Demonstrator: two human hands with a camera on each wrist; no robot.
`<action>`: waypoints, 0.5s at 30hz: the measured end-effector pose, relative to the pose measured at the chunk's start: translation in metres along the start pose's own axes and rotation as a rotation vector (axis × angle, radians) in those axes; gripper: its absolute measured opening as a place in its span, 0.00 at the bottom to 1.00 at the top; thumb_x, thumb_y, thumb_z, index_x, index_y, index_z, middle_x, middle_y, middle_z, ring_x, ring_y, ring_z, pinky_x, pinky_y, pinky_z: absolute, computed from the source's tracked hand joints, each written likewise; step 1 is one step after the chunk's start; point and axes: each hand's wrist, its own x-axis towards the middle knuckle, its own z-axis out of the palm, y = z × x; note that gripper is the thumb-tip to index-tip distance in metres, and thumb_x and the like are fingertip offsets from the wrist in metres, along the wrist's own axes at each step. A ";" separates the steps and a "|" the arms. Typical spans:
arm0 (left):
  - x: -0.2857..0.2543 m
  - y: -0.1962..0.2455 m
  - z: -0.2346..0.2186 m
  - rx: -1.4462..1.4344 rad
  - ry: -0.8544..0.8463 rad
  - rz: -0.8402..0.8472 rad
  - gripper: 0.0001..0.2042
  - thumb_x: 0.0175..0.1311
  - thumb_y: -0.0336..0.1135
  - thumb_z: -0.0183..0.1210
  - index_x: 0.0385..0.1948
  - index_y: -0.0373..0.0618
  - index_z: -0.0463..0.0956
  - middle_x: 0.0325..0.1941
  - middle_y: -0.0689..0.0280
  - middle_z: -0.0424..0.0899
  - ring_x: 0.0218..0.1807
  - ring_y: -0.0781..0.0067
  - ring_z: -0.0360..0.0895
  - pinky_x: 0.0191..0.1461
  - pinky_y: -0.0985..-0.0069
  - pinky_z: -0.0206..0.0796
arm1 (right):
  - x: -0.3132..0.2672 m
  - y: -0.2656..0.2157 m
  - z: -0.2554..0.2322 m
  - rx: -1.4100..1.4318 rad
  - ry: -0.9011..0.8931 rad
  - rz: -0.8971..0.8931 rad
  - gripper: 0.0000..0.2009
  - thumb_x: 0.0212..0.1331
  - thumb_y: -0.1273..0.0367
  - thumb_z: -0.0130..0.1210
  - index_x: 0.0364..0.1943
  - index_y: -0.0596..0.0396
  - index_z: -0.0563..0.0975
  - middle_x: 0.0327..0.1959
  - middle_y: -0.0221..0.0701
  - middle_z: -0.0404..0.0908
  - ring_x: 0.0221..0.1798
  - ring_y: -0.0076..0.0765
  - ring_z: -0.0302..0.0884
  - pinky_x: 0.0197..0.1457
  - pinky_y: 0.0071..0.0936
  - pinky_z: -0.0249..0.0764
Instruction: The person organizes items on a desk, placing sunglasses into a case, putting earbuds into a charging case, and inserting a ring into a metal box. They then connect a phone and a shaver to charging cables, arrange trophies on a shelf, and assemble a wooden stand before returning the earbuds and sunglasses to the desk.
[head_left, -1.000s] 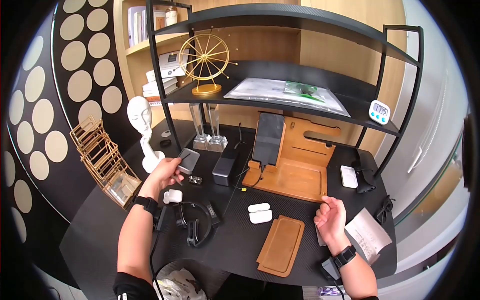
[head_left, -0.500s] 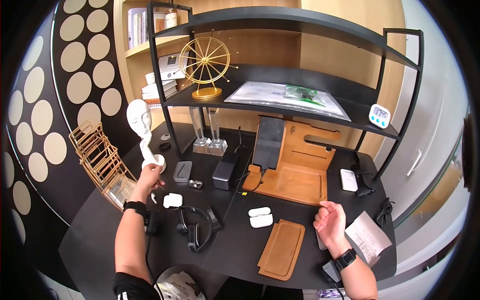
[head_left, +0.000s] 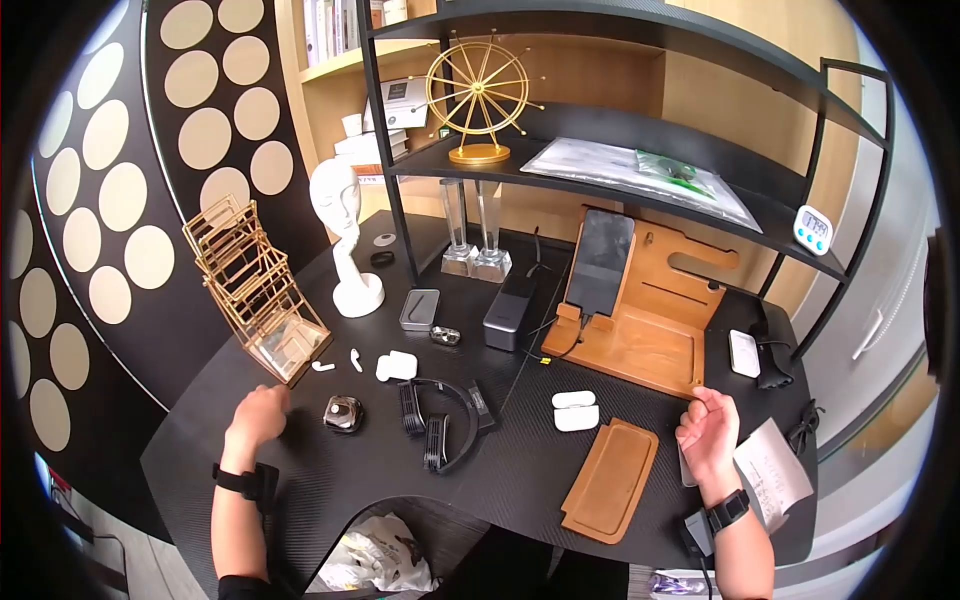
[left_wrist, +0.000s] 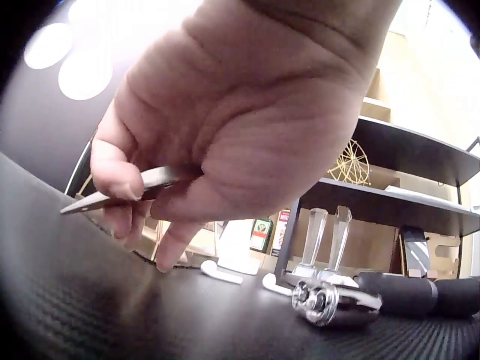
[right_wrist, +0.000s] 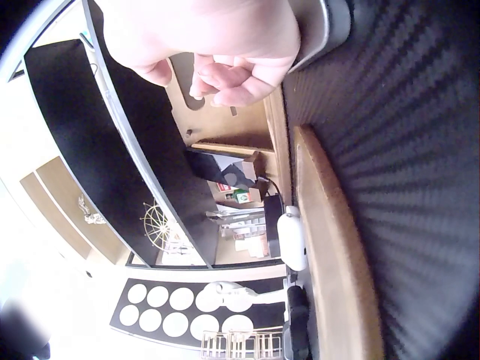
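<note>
"What's closest to the person?"

"A brown tray (head_left: 612, 482), at the near edge of the black desk (head_left: 510, 485). Just to its right is the right hand (head_left: 708, 435), fingers loosely curled, holding nothing that I can see."

"And the left hand (head_left: 260, 414)?"

"Over at the desk's left side. The wrist view shows its grip is narrow: it pinches a slim, pointed metal tool (left_wrist: 96, 201), whose tip sticks out past the fingers, low over the desktop. A glossy dark object (head_left: 343, 413) sits to the right of that hand, with a black neckband device (head_left: 437, 443) beyond it."

"Farther back?"

"Two loose white earbuds (head_left: 356, 360), near a white case (head_left: 402, 366). Then a wooden stand (head_left: 655, 340) holding a phone (head_left: 602, 262), a white head figure (head_left: 345, 240), and a golden wheel (head_left: 479, 154) on the shelf."
</note>
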 end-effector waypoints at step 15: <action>-0.011 0.012 0.009 0.070 0.022 -0.075 0.08 0.49 0.29 0.56 0.33 0.42 0.73 0.37 0.51 0.75 0.45 0.47 0.72 0.51 0.61 0.67 | 0.001 0.001 -0.005 -0.019 -0.007 -0.003 0.11 0.59 0.61 0.47 0.35 0.53 0.74 0.15 0.21 0.62 0.20 0.19 0.58 0.23 0.19 0.59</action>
